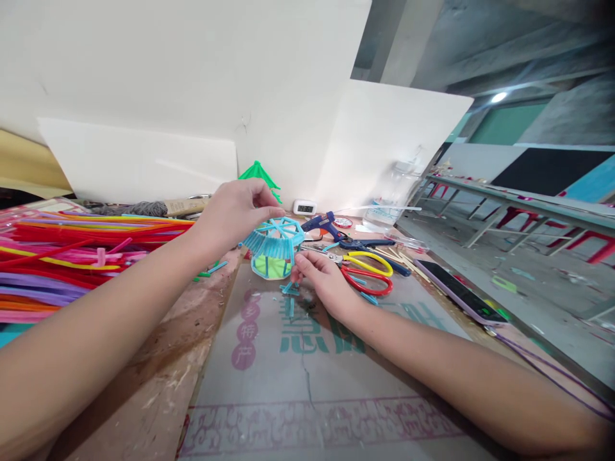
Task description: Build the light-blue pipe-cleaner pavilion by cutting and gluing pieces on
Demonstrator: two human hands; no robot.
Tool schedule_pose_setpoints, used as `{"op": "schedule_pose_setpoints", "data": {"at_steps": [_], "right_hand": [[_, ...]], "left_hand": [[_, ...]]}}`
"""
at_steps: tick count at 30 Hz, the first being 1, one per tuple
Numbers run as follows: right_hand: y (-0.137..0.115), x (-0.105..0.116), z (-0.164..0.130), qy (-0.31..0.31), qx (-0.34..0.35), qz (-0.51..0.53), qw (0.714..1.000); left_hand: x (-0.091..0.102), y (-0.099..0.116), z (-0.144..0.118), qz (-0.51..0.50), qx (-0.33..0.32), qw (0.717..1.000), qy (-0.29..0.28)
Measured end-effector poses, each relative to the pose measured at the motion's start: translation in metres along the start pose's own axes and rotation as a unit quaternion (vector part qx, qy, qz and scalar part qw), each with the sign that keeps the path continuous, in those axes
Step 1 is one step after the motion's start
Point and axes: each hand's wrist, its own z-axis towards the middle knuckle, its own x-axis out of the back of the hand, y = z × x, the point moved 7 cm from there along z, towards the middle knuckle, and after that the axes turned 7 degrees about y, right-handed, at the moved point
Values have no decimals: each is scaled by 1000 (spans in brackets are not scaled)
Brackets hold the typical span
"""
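A small pavilion model (pixel 273 248) made of light-blue pipe cleaners, with a ribbed round roof and a green base, stands on a printed sheet (pixel 307 378). My left hand (pixel 237 210) pinches the top edge of its roof from above. My right hand (pixel 319 276) rests on the sheet beside the model's right side, fingertips touching its lower posts. Short blue pipe-cleaner offcuts (pixel 289 289) lie just in front of the model.
A thick pile of coloured pipe cleaners (pixel 62 259) fills the left. Behind the model lie a blue glue gun (pixel 324 224), red and yellow scissors (pixel 368 272), a small clock (pixel 304 207) and a green pipe-cleaner tree (pixel 259 171). A phone (pixel 459 293) lies at the right edge.
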Motion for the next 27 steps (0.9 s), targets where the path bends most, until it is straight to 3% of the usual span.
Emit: {"op": "schedule_pose_setpoints", "data": {"at_steps": [3,5,10,13,21,27], "right_hand": [[4,4,2,21,-2,27,999],[6,6,3,30,-6,38,999],[4,5,2,23,3,14,1000],[1,4,1,13,6,6,1000],[0,2,0,0,10,-1,1000],[0,3,0,4,12,-2,1000]], "left_hand": [[10,-2,2,10,16,1000,12],[8,-2,3,21,16,1000,-9],[-16,4,-1,74,-26,991,-112],[-26,7,-5,87,-46,987,-131],[-22,5,-7,79,-23,991,-106],[-7,19,-4,90,-81,991,-56]]}}
